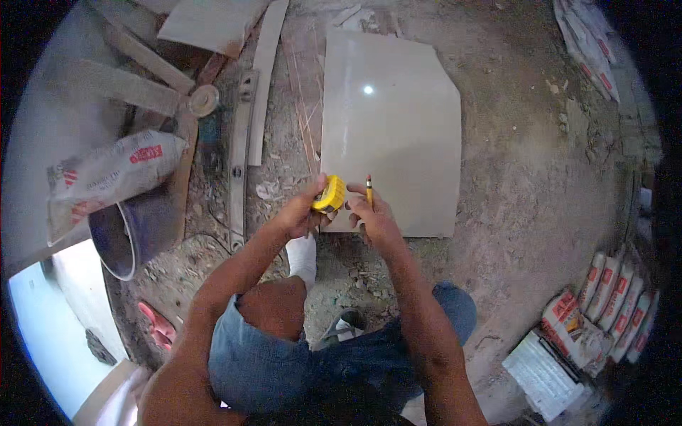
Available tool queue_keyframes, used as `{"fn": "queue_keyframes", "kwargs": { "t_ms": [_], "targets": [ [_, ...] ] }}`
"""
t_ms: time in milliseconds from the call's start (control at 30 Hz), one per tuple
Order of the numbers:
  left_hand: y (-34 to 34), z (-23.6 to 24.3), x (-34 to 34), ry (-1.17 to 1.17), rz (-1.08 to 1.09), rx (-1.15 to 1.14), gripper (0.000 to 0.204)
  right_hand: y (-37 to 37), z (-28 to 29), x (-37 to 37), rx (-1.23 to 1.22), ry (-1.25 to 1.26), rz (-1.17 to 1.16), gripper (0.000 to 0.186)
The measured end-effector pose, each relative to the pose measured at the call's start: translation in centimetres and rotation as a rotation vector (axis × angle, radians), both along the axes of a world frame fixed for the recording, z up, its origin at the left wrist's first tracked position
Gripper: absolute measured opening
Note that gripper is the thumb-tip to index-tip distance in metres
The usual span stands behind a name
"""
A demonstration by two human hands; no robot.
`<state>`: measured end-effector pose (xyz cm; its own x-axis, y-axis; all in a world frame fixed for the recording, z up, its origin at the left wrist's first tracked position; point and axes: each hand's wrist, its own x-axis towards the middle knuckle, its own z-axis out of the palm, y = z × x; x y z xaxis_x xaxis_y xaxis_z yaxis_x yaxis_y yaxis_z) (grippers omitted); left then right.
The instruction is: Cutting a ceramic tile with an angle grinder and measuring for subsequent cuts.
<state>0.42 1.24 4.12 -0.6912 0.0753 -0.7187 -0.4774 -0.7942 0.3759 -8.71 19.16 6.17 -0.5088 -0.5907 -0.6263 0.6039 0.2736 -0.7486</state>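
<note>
My left hand [302,211] is closed around a yellow tape measure [329,194], held over the near left corner of a large pale tile [398,135]. Just to its right, my right hand [373,216] grips a yellow pencil [369,188] that stands upright between the fingers, its reddish end up. The right fingers are close to the tape measure; whether they touch it I cannot tell. The tile lies flat on the ground, its far right corner cut off at a slant, with a bright light reflected on its surface.
Left of the tile lie a long metal level [241,156] and a narrow pale strip [268,78]. A dark bucket [153,234] stands by a paper sack [117,181]. Several stacked sacks [614,298] are at the right. Red footwear [158,325] sits on the dirt floor [518,206].
</note>
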Motion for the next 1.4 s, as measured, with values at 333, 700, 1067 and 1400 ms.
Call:
{"fn": "queue_keyframes", "kwargs": {
  "t_ms": [333,700,1067,1400],
  "targets": [
    [-0.2,-0.6,1.8,0.023,0.344,0.080,0.034,-4.0,-0.4,3.2,0.066,-0.004,-0.132,0.043],
    [-3.6,-0.4,6.6,0.389,-0.120,-0.361,0.051,-3.6,-0.9,5.1,-0.074,-0.438,-0.145,0.030],
    [-5.6,0.3,5.7,0.078,-0.665,-0.601,0.061,-1.7,-4.9,5.4,-0.108,-0.161,0.137,0.038],
    [-5.7,-0.9,4.5,0.379,-0.906,-0.759,0.060,-1.1,-4.7,3.4,0.057,-0.375,0.064,0.024]
  ]
}}
